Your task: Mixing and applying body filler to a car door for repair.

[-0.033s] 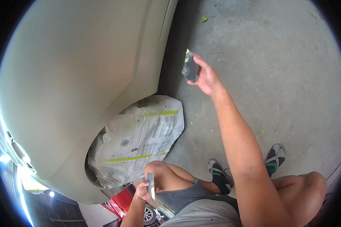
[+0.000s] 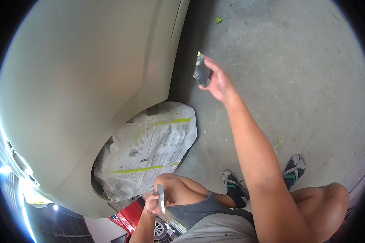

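Observation:
My right hand [image 2: 220,84], arm stretched forward, grips a flat dark putty spreader [image 2: 201,73] by its edges, thumb and fingers on opposite sides. Pale yellow filler clings to its far corner and left edge. Down by my knee, my left hand [image 2: 151,204] is closed on a second, smaller grey putty spreader [image 2: 161,191] with a streak of pale filler at its lower end. To the left rises a dull greyish-beige car body panel [image 2: 97,56]. The right-hand spreader is apart from the panel, over the floor beside it.
Printed masking paper [image 2: 150,146] with yellow-green tape covers the wheel in the arch. My bent legs and shoes [image 2: 295,167] rest on the concrete floor [image 2: 288,81]. A small green scrap [image 2: 218,20] lies farther off. Behind at lower left stands a red vehicle [image 2: 136,216].
My right hand and its spreader have shifted slightly left and away from me. The left hand has barely moved, its spreader still in it.

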A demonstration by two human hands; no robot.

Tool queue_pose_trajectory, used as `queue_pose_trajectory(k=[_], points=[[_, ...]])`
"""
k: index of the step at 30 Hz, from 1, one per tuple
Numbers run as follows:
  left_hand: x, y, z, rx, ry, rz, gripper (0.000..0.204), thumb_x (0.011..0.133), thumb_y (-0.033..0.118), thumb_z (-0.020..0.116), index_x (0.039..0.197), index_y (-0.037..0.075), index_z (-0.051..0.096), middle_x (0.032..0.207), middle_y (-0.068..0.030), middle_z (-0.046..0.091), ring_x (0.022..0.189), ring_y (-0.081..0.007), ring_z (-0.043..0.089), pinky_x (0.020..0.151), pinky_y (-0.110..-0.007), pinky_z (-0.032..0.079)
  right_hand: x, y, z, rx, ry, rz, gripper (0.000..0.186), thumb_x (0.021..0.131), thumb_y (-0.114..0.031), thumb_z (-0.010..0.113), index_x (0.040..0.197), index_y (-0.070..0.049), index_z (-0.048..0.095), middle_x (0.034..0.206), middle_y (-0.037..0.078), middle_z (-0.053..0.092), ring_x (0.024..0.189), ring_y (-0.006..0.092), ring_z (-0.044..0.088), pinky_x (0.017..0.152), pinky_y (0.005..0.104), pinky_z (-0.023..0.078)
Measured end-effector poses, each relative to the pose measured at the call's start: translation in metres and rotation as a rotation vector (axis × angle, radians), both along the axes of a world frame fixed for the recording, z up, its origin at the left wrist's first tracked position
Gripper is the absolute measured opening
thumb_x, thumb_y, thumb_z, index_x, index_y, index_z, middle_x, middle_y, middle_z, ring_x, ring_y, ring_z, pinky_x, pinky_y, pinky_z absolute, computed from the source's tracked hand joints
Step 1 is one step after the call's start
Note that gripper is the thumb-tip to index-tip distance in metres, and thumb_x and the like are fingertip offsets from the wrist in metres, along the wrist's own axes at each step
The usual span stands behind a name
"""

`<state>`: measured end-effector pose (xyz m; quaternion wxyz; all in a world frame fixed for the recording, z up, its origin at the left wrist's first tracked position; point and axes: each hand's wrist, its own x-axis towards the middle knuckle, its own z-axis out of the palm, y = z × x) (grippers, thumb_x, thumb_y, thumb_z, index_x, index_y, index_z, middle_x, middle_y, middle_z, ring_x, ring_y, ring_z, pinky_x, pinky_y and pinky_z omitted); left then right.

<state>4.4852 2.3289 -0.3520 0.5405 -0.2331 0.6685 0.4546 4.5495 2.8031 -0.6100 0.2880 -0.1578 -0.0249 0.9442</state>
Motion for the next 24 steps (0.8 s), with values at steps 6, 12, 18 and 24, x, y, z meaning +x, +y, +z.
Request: queue_pose_trajectory(k=[6, 12, 18, 24], points=[[0.003, -0.028, 0.010, 0.158, -0.127, 0.102, 0.026, 0.082, 0.023, 0.055, 0.093, 0.001, 0.063, 0.081, -0.0135, 0.062, 0.084, -0.0316, 0.063, 0.095, -0.057, 0.044, -0.052, 0.003, 0.023, -0.018, -0.152, -0.101, 0.047, 0.091, -0.041, 0.059, 0.135, -0.025, 0.052, 0.121, -0.008, 0.055, 0.111, 0.0118, 0.045, 0.076, 0.0430, 0.034], [0.026, -0.037, 0.015, 0.213, -0.111, 0.213, 0.025, 0.086, 0.026, 0.054, 0.092, 0.007, 0.067, 0.082, -0.0086, 0.061, 0.083, -0.0271, 0.061, 0.093, -0.057, 0.046, -0.084, 0.008, 0.042, 0.021, -0.165, -0.208, 0.057, 0.090, -0.045, 0.059, 0.140, -0.020, 0.048, 0.145, 0.004, 0.044, 0.139, 0.0206, 0.027, 0.091, 0.0530, 0.027], [0.035, -0.046, 0.023, 0.196, -0.116, 0.265, 0.026, 0.087, 0.027, 0.053, 0.101, 0.010, 0.067, 0.087, -0.0081, 0.063, 0.086, -0.0273, 0.061, 0.094, -0.057, 0.045, -0.088, 0.016, 0.052, -0.052, -0.089, -0.317, 0.052, 0.093, -0.026, 0.060, 0.138, -0.003, 0.046, 0.139, 0.013, 0.049, 0.135, 0.0193, 0.037, 0.108, 0.0366, 0.028], [0.036, -0.051, 0.026, 0.247, -0.137, 0.274, 0.027, 0.088, 0.028, 0.052, 0.105, 0.010, 0.065, 0.091, -0.0076, 0.063, 0.088, -0.0270, 0.060, 0.094, -0.057, 0.045, -0.090, 0.021, 0.046, -0.116, -0.079, -0.357, 0.049, 0.094, -0.021, 0.060, 0.135, 0.002, 0.048, 0.133, 0.014, 0.054, 0.128, 0.0174, 0.044, 0.109, 0.0296, 0.029]])
